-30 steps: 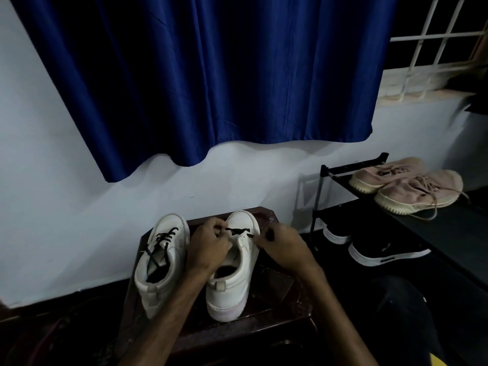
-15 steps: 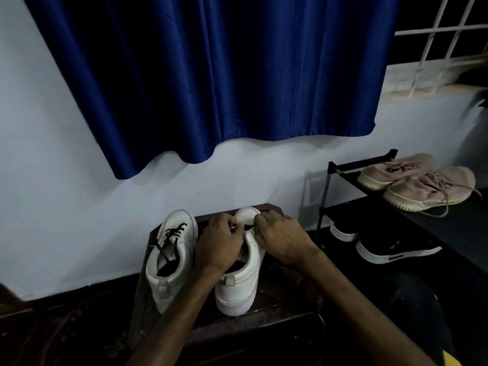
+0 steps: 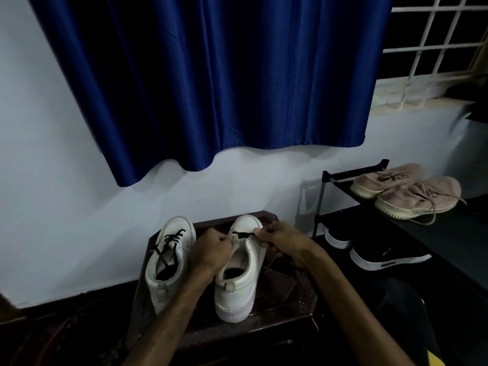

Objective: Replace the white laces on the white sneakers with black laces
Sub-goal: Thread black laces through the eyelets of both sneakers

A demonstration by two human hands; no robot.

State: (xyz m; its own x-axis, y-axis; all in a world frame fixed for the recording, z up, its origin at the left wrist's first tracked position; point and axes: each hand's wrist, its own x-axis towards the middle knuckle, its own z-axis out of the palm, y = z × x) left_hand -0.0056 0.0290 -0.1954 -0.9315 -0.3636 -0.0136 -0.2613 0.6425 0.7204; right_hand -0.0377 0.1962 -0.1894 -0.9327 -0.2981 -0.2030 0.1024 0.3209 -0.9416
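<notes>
Change: half a second ago both hands were bunched together over the toe of the right sneaker; they have now drawn apart, and a short run of black lace shows between them.
Left hand (image 3: 211, 249): fingers curled tight at the left eyelet edge of the right sneaker, pinching the left end of the lace.
Right hand (image 3: 282, 241): thumb and forefinger pinch the right end of the lace just past the right eyelet edge; the other fingers are curled under.
Black lace (image 3: 243, 235): stretched crosswise over the sneaker's front, just behind the toe cap, from hand to hand.
Right sneaker (image 3: 237, 286): upright in the middle of the wooden stool (image 3: 264, 331), toe at the far edge, heel toward the near edge, with only that one crossing laced.
Left sneaker (image 3: 169, 262): upright along the stool's left edge, just beside its pair, with black lacing criss-crossed up its front.
Behind: a blue curtain (image 3: 211, 75) hangs over a pale wall.
Right of the stool: a black shoe rack (image 3: 327, 178) carries pink shoes (image 3: 412, 191) on top and black shoes (image 3: 383, 257) below.
</notes>
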